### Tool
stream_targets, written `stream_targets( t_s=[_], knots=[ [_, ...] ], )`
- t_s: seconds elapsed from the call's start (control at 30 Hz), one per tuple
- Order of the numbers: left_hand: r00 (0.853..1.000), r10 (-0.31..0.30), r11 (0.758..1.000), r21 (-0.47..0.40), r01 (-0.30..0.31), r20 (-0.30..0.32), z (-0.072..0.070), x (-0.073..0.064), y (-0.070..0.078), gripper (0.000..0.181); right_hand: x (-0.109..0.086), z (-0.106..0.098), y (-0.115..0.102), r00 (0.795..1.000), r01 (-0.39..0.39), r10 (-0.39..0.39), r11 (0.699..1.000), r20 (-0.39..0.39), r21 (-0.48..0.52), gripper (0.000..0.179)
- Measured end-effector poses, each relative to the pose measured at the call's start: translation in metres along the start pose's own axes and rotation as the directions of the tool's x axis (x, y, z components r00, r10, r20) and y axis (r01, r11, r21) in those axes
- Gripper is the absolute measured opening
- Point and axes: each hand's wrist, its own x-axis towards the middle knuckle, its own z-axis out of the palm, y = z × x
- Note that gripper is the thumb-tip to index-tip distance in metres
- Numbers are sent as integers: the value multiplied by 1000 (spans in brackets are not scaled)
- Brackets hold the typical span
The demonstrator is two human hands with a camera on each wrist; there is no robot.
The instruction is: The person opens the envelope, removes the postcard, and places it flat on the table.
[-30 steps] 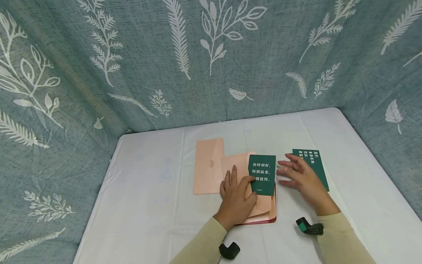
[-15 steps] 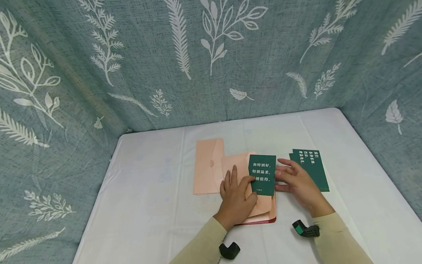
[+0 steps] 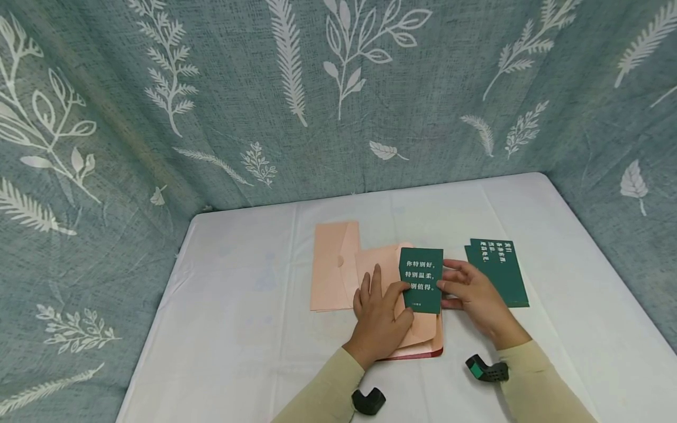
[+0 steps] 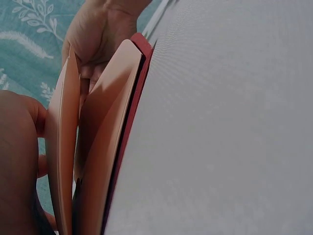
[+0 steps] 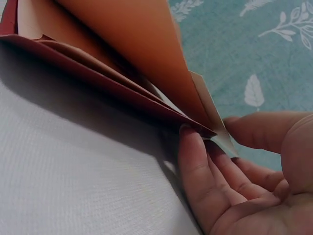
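A green card with white lettering lies partly over a peach envelope in the head view. My left hand rests on the envelope with fingers spread, its index finger and thumb touching the card's left edge. My right hand pinches the card's right edge, thumb on top and fingers behind. Below the card, more peach paper sits over a dark red piece. From the side, the left wrist view shows the peach layers parted above the red edge.
Another peach envelope lies to the left, slightly under the middle one. Overlapping green cards lie on the right. The white-covered table meets a leaf-patterned curtain at its back.
My right hand has moved left, away from the loose green cards, and its thumb has come down on the edge of the middle card. My left hand stays put.
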Motion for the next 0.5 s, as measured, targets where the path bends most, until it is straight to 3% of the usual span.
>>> stream_targets(
  t_s=[0.5],
  knots=[
    [1000,1,1000,8,-1,4,1,1,-1,49,1,-1,-2,1000,-4,4,1000,-25,-24,64]
  ],
)
